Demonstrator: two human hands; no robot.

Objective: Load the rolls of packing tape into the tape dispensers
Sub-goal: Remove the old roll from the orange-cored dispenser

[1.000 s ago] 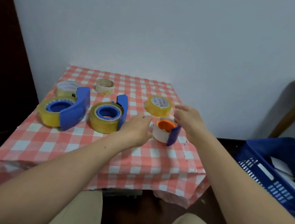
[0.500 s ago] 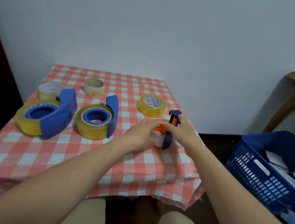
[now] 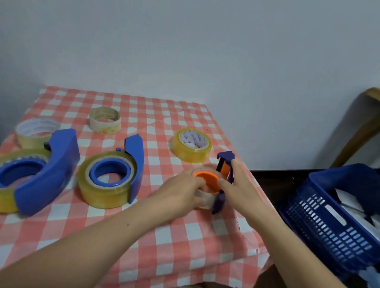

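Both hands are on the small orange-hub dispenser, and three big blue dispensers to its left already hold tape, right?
Not three: the head view shows two big blue dispensers holding tape, the far-left dispenser and the middle dispenser. The left hand and right hand are indeed on the small orange-hub dispenser.

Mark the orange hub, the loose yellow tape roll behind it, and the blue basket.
orange hub (image 3: 206, 177): head view, its top face.
loose yellow tape roll (image 3: 190, 155): head view, its outer side wall.
blue basket (image 3: 332, 223): head view, its slotted front wall.
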